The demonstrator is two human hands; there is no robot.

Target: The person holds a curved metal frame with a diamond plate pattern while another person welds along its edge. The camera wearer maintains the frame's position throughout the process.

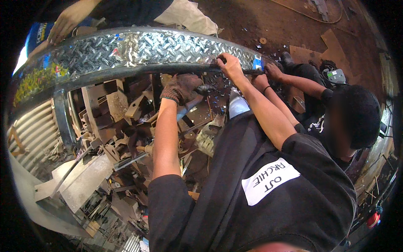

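Observation:
A long diamond-patterned metal tread plate (172, 46) with a dark frame along its near edge stretches across the upper view. My right hand (229, 66) is bare, its fingers curled together at the plate's near edge; anything between them is too small to make out. Below the plate is my left hand (178, 87) in a brownish work glove, its fingers bent beside a dark, rounded piece (205, 88). What that hand holds is hidden. Blue tape (257, 63) marks the plate to the right of my right hand.
A crouching co-worker in a black cap (359, 117) has both hands (268, 75) by the plate's right end. Another person's hand (64, 24) rests near its far left. Metal offcuts (84, 182) pile up below; cardboard (325, 48) lies on the floor.

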